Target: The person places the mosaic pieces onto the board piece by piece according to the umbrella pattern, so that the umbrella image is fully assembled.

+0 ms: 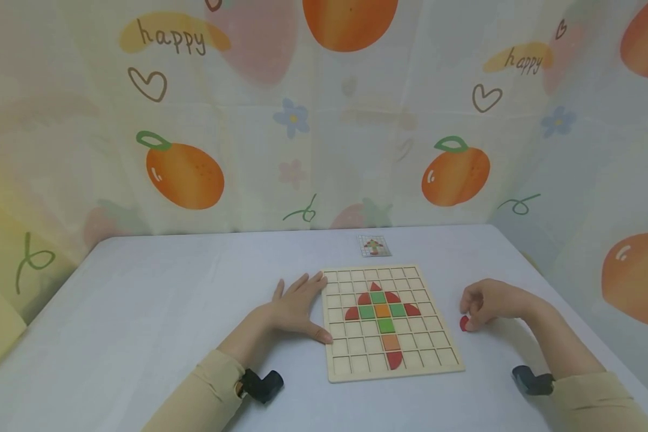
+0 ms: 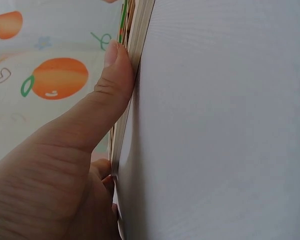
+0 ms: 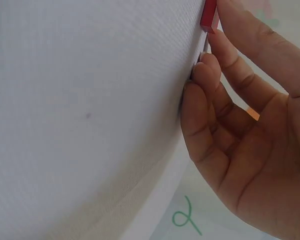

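Note:
A square wooden grid board [image 1: 356,363] lies on the white table, bearing red, green and orange tiles in an upright, arrow-topped pattern. My left hand [image 1: 297,309] is spread along the board's left side, fingertips at its upper left corner and thumb on the lower left edge. The left wrist view shows that thumb [image 2: 107,95] against the board's edge [image 2: 135,50]. To the right of the board, my right hand [image 1: 494,303] pinches a small red tile [image 1: 464,323] between thumb and fingertips, low over the table. Its other fingers curl inward in the right wrist view.
Behind the board lies a small picture card [image 1: 374,245] with a similar coloured pattern on a grid. A curtain [image 1: 324,150] printed with oranges hangs along the table's far edge and right side. Black wrist cameras sit on both wrists.

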### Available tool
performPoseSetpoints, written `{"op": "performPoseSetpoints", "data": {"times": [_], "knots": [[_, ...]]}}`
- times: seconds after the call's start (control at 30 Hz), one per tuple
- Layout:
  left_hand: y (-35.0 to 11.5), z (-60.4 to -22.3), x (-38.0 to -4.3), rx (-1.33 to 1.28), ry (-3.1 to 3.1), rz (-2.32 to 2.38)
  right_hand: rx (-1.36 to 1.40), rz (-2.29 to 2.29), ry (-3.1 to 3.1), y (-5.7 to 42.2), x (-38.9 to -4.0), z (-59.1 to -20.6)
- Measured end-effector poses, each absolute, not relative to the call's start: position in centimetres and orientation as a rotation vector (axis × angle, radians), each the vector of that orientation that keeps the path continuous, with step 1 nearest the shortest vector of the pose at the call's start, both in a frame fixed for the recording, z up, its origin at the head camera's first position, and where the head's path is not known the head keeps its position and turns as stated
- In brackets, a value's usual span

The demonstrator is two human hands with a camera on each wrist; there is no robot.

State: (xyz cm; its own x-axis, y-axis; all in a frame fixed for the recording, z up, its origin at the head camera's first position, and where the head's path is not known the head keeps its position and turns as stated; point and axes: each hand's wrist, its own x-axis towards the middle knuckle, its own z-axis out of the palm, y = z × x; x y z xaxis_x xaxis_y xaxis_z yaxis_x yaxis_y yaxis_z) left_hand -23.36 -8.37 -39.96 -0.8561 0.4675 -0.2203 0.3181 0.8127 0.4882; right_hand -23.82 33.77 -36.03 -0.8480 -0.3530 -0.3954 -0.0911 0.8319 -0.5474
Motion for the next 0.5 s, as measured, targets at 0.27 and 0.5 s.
{"op": "performPoseSetpoints", "data": {"times": [0.27,0.5], "knots": [[-8.36,-39.83,-23.28,0.597,2.666,0.637,-0.359,-0.674,2.545,33.75,-23.77,-36.22],[-8.37,-39.94,-23.28,0.602,2.671,0.626,-0.313,-0.619,2.572,33.76,-23.59,-36.14]]}}
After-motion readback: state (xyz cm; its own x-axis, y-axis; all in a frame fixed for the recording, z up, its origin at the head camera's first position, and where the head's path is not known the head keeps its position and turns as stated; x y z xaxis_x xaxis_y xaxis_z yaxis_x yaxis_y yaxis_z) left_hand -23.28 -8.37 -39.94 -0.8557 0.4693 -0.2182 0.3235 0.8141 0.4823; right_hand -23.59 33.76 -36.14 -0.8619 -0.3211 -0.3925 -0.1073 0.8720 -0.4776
